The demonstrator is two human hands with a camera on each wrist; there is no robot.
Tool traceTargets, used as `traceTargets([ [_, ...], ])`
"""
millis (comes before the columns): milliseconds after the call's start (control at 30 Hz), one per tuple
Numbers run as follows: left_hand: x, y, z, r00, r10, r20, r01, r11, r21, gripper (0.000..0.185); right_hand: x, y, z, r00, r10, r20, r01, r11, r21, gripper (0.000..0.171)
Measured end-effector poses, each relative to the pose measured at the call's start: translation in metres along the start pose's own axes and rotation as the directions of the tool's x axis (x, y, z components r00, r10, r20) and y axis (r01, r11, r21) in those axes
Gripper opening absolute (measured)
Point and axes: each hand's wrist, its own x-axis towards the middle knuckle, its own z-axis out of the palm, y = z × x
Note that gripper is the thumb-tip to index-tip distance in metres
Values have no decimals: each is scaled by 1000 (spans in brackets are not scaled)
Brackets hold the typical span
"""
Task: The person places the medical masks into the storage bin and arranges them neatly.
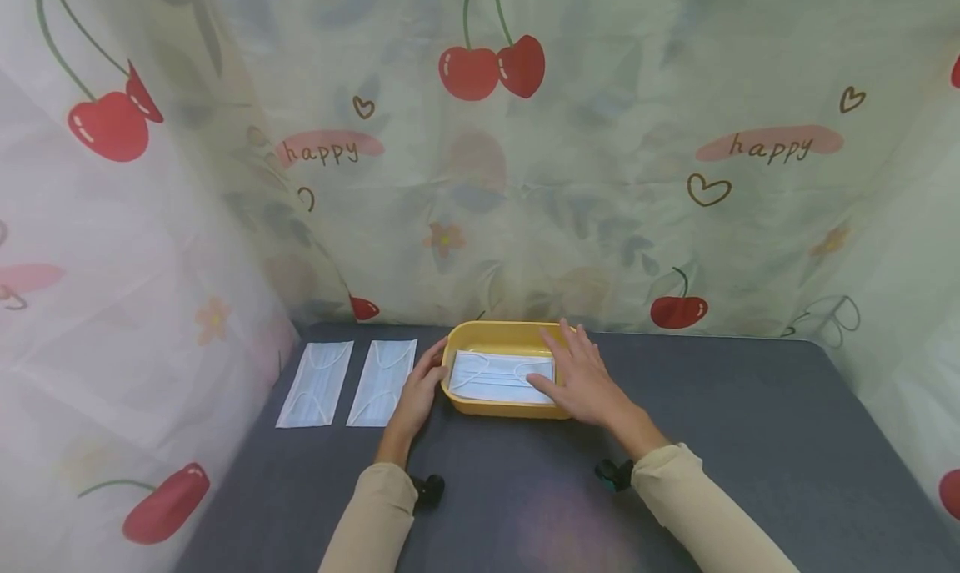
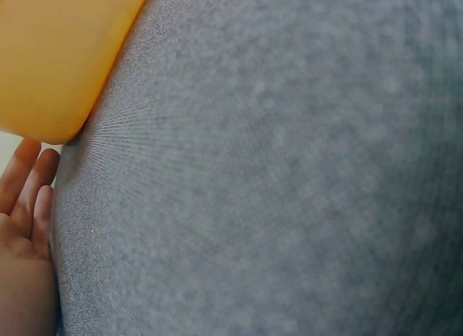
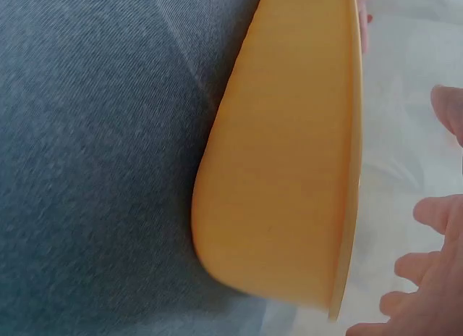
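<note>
— Item one, tray?
— Yellow tray (image 1: 498, 337) on the grey table (image 1: 750, 439); my left hand (image 1: 420, 391) rests against its left wall, fingers relaxed.
— Item two?
— A face mask (image 1: 495, 379) lies inside the tray; my right hand (image 1: 581, 377) lies flat on it, fingers straight.
— Others?
— Two masks (image 1: 347, 383) left of the tray.

The only readable word is "happy", printed in brown lowercase letters on the cherry-patterned backdrop sheet (image 1: 600, 223) behind the surface. It appears twice in the head view, each time across a pink brushstroke patch: once at the upper left (image 1: 327, 150), slightly creased by a fold in the sheet, and once at the upper right (image 1: 770, 145). Nothing else in any view carries legible text, labels, numbers or brand marks.
</note>
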Motion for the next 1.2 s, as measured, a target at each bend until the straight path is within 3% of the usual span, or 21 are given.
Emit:
traceTargets([
  [333, 1, 0, 0, 1000, 5, -9, -5, 1000, 10, 48, -12, 23, -2, 999, 21, -27, -19, 997, 78, 86],
  [567, 1, -1, 0, 1000, 6, -10, -6, 1000, 16, 49, -20, 39, 0, 996, 86, -12, -83, 984, 157, 86],
  [900, -5, 10, -1, 1000, -23, 10, 23, 1000, 18, 49, -25, 60, 10, 988, 157, -5, -152, 962, 227, 83],
  [1033, -2, 5, 1, 1000, -14, -4, 14, 1000, 24, 48, -25, 67, 14, 989, 146, -6, -136, 934, 330, 76],
  [1200, 1, -1, 0, 1000, -2, -13, 3, 1000, 24, 48, -24, 74, 16, 985, 167, 42, -165, 850, 501, 73],
])
